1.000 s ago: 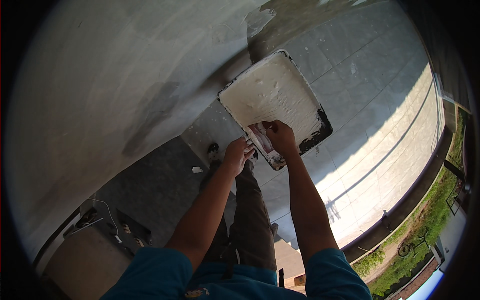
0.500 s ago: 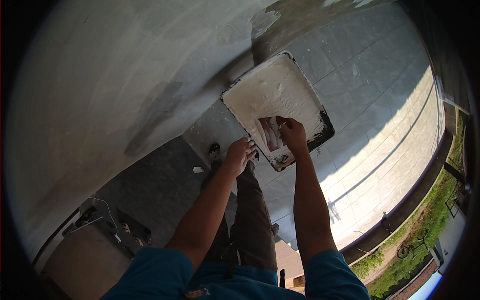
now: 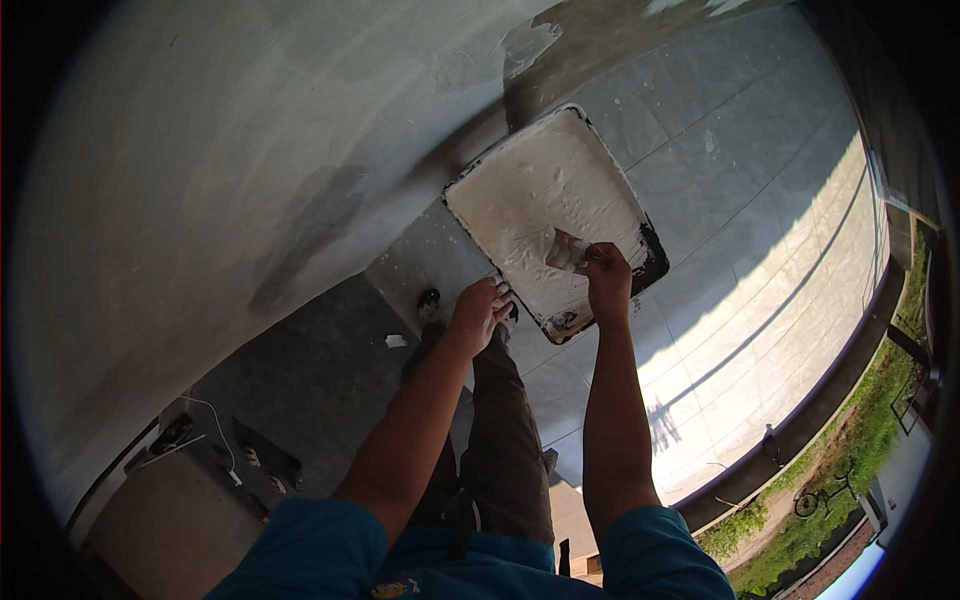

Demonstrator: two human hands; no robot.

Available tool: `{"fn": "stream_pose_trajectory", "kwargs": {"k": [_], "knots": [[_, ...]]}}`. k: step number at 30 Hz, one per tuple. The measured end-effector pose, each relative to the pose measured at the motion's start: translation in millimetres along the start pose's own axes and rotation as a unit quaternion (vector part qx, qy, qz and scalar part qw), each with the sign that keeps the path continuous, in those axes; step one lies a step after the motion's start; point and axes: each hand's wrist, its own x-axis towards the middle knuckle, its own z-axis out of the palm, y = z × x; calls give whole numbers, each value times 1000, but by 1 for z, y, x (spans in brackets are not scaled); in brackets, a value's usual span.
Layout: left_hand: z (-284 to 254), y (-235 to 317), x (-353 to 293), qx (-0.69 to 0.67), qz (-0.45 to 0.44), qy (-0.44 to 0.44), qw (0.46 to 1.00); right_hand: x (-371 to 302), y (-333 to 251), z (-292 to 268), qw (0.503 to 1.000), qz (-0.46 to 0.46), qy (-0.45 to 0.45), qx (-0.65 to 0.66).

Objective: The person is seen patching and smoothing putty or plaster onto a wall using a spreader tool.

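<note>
My right hand (image 3: 609, 278) is closed on a small flat scraper (image 3: 566, 250), whose reddish-brown blade carries white smears. The blade is over the right-hand part of a wide black-rimmed tray (image 3: 655, 250) coated with thick white paste (image 3: 535, 195). Beside the tray's near-left rim is my left hand (image 3: 482, 312), its fingers bent and marked with white. Whether those fingers hold something or grip the rim cannot be made out.
A grey plastered wall (image 3: 230, 150) rises along the left, with darker damp patches. Pale floor tiles (image 3: 720, 190) spread to the right, sunlit toward a dark edge (image 3: 770, 455) with grass beyond. Tools and a white cable (image 3: 222, 425) lie at lower left; my shoes (image 3: 429, 298) are below the tray.
My right hand has shifted slightly right with the scraper. Less of the blade shows, and it has come away from the tray's near-left side. My left hand and the tray look almost unchanged.
</note>
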Motion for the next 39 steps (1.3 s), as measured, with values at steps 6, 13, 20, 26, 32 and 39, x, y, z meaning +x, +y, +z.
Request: {"fn": "stream_pose_trajectory", "kwargs": {"k": [6, 13, 20, 26, 32, 39], "knots": [[-7, -1, 2, 1, 3, -6, 1000, -9, 9, -3, 999, 8, 45, -1], [-3, 1, -1, 5, 5, 7, 1000, -13, -2, -12, 997, 22, 44, -61], [-1, -2, 0, 9, 12, 11, 1000, -7, 10, -16, 997, 23, 73, 0], [-5, 0, 1, 13, 14, -8, 1000, -8, 5, -17, 997, 33, 68, -36], [-4, -4, 3, -14, 13, 7, 1000, -4, 13, -18, 991, 29, 84, -96], [-5, -3, 3, 11, 10, -11, 1000, -3, 18, -20, 989, 33, 82, -115]]}}
